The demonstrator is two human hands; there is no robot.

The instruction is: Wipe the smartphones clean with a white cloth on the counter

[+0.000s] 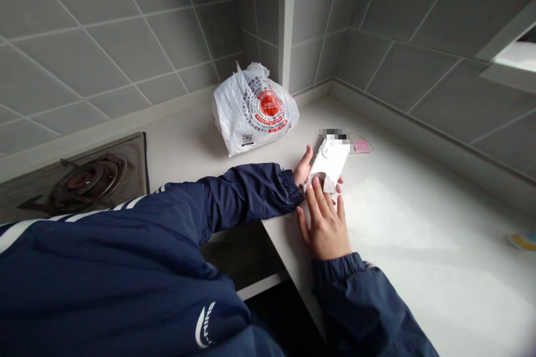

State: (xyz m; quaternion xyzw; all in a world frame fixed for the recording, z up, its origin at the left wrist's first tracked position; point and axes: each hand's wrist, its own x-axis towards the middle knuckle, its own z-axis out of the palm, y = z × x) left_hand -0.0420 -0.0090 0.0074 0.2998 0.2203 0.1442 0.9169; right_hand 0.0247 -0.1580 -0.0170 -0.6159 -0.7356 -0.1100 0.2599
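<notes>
A white paper packet [330,159] stands up from the white countertop [402,223], its far end blurred by pixelation and its near end crumpled. My left hand [303,167] grips the packet's left edge from behind. My right hand [324,224] lies over the crumpled end, fingers pressing on it. A small pink card [362,146] lies in a clear sleeve just beyond the packet, apart from both hands. Further back, a white plastic bag [253,109] with a red round logo sits knotted against the wall.
A gas burner [86,181] with a dark grate is set into the counter at the left. Grey tiled walls [397,72] rise behind the counter. The counter's front edge drops to a dark gap below my arms. A small yellow object [523,241] sits at the right edge.
</notes>
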